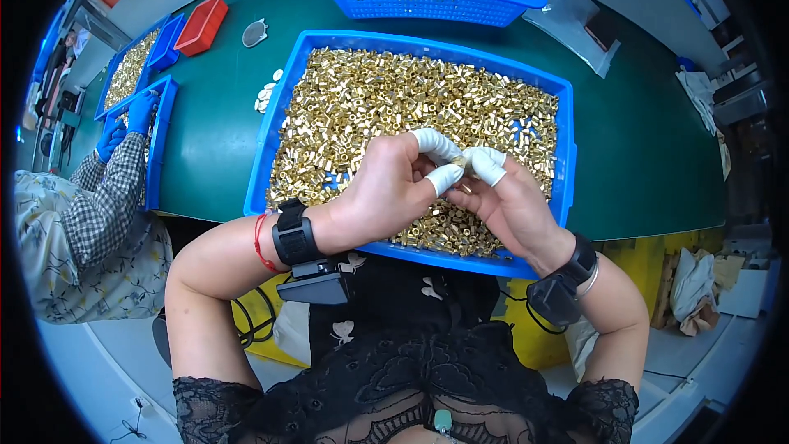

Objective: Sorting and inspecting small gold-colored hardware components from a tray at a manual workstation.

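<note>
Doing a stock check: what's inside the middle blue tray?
Small gold-coloured metal pieces lie heaped across the blue tray, its floor showing in patches. The left hand and right hand cover some, and pieces deeper down are hidden.

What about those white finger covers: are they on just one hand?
No, white finger covers show on both the left hand and the right hand, over the blue tray of brass-coloured pieces.

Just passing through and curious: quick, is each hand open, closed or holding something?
Left hand: pinched closed, seemingly holding a small gold-coloured piece.
Right hand: also pinched closed, seemingly on that same piece.
</note>
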Available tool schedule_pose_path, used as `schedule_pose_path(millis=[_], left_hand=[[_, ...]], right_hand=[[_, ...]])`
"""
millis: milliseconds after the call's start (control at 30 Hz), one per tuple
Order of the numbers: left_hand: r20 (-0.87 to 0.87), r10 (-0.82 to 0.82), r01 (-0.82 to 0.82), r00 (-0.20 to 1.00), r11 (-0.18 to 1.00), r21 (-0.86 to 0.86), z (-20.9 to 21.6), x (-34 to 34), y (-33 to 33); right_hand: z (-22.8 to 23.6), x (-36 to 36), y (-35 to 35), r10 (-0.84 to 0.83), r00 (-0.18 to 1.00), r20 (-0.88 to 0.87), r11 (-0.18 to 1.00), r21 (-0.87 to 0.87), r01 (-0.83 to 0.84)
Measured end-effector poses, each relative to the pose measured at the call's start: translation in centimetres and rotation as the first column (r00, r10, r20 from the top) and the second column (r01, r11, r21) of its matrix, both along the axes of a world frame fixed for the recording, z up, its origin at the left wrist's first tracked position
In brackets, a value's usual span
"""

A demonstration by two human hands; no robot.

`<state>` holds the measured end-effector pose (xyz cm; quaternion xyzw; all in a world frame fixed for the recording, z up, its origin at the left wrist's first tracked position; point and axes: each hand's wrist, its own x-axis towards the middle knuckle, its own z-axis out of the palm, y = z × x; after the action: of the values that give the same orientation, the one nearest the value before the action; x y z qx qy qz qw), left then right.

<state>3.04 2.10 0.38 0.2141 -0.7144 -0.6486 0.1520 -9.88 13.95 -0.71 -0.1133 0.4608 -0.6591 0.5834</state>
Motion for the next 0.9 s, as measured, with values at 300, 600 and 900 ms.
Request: schedule_pose_path(millis=[300, 600, 900], left_hand=[[0.110, -0.095, 0.142, 0.989, 0.801, -0.581, 1.5, 0.3, -1.2], [0.062, -0.134, 0.147, 0.989, 0.848, -0.510, 1.0, 0.2, -1.4], [-0.092, -0.134, 0.051, 0.987, 0.792, -0.608, 0.1, 0.8, -1.8]], right_hand=[[0.3, -1.6, 0.3, 0.320, 0.916, -0.241, 0.944, 0.157, -0.289], [-0.9, -1.5, 0.2, 0.230, 0.965, 0.124, 0.973, -0.024, -0.229], [-0.6, -1.3, -0.2, 0.248, 0.950, 0.189, 0.969, -0.052, -0.242]])
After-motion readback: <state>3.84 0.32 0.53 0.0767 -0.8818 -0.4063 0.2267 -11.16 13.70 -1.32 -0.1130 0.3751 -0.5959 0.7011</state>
